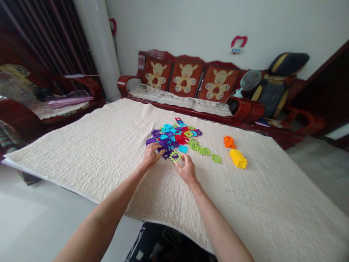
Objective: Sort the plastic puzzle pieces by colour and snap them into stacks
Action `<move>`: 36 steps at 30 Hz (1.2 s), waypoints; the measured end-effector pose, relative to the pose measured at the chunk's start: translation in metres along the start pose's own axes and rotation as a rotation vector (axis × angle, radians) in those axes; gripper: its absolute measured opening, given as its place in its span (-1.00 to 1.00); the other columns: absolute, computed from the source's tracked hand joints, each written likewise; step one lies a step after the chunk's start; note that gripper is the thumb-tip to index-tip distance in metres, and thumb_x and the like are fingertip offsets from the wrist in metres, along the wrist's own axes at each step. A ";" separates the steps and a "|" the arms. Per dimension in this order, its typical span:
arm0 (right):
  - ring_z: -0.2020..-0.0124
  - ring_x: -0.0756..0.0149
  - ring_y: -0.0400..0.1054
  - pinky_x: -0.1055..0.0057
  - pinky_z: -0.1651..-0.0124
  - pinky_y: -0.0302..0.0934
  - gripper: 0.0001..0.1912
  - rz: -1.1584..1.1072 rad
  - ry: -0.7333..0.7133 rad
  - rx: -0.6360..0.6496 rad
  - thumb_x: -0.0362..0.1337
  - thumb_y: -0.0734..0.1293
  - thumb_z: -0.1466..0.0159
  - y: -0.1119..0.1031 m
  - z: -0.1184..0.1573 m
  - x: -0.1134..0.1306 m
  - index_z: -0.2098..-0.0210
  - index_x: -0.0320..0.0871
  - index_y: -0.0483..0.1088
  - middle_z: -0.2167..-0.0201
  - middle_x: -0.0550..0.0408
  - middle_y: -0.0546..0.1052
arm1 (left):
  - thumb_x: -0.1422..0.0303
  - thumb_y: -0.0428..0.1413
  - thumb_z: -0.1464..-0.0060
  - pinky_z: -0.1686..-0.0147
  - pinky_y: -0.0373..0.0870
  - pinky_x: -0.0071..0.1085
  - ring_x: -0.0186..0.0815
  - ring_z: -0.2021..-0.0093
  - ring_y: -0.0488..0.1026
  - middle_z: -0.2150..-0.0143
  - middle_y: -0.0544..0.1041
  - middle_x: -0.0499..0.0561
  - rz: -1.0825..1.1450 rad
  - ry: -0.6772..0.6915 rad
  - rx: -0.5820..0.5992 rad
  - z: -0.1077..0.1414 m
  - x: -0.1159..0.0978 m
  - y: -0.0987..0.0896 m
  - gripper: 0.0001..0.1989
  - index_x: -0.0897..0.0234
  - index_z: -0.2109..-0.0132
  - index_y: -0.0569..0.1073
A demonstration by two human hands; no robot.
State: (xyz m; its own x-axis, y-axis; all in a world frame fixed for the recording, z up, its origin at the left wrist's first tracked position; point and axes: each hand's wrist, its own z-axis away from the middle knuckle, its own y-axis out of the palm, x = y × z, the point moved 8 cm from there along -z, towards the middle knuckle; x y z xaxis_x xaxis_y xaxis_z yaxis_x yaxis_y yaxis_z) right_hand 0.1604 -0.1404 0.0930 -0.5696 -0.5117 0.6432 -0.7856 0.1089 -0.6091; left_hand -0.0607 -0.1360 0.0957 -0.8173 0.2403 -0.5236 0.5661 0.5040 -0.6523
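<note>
My right hand (187,168) pinches a green square interlocking block (175,156) with an open middle, at the near edge of a mixed pile. My left hand (152,153) lies against the purple blocks (166,145) on the pile's left side; its fingers are partly bent, and whether they grip a piece I cannot make out. Blue, red, purple and green pieces overlap in the pile, with a blue block (183,149) just beyond my right fingertips. A row of green blocks (204,150) trails off to the right, ending in a single green block (216,158).
Farther right sit an orange group of blocks (229,142) and a yellow group of blocks (238,159). Everything lies on a cream quilted cover (109,145). Behind it stands a wooden sofa (160,100) with bear-patterned cushions, and a small fan (250,80) to its right.
</note>
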 end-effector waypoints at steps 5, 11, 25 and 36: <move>0.04 0.03 0.37 0.06 -0.10 0.25 -0.55 0.203 0.073 -0.190 -0.10 0.30 -0.17 -0.064 -0.026 -0.059 -0.01 -0.16 0.33 0.12 -0.16 0.50 | 0.21 0.05 -0.23 -0.19 0.34 -0.11 -0.13 -0.09 0.47 -0.05 0.56 0.13 -0.052 0.040 -0.001 -0.027 -0.014 0.005 -0.74 0.19 0.09 0.58; -0.12 -0.06 0.29 0.03 -0.16 0.19 -0.45 0.410 0.082 -0.277 -0.14 0.28 -0.19 -0.095 -0.046 -0.094 -0.12 -0.27 0.30 -0.05 -0.32 0.42 | 0.34 0.04 -0.20 -0.20 0.32 -0.10 -0.08 -0.16 0.40 -0.14 0.49 0.17 -0.097 0.097 0.114 -0.066 -0.037 0.049 -0.69 0.22 -0.03 0.54; -0.20 -0.03 0.19 -0.06 -0.23 -0.08 -0.64 0.523 -0.072 0.147 -0.29 0.18 -0.36 0.002 -0.112 -0.075 -0.07 -0.11 0.46 -0.12 -0.10 0.51 | 0.27 0.04 -0.25 -0.20 0.26 -0.03 0.00 -0.33 0.20 -0.32 0.31 0.18 -0.313 0.143 0.472 -0.102 -0.059 0.123 -0.60 0.19 -0.20 0.40; -0.08 0.11 0.31 0.11 -0.17 -0.01 -0.74 0.452 -0.108 -0.018 -0.43 0.17 -0.31 -0.017 -0.111 -0.076 0.15 -0.12 0.46 0.06 -0.03 0.57 | 0.27 0.14 -0.13 0.05 0.39 -0.31 -0.18 0.17 0.50 0.26 0.58 0.10 -0.180 0.136 0.467 -0.115 -0.043 0.112 -0.83 0.27 0.30 0.57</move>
State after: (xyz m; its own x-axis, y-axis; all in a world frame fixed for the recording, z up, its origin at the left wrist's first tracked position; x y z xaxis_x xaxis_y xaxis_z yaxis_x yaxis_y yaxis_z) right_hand 0.1902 -0.0086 0.1054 -0.8285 -0.4948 0.2623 -0.4686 0.3560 -0.8085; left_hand 0.0259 0.0057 0.1082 -0.8952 0.3055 -0.3244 0.3770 0.1312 -0.9169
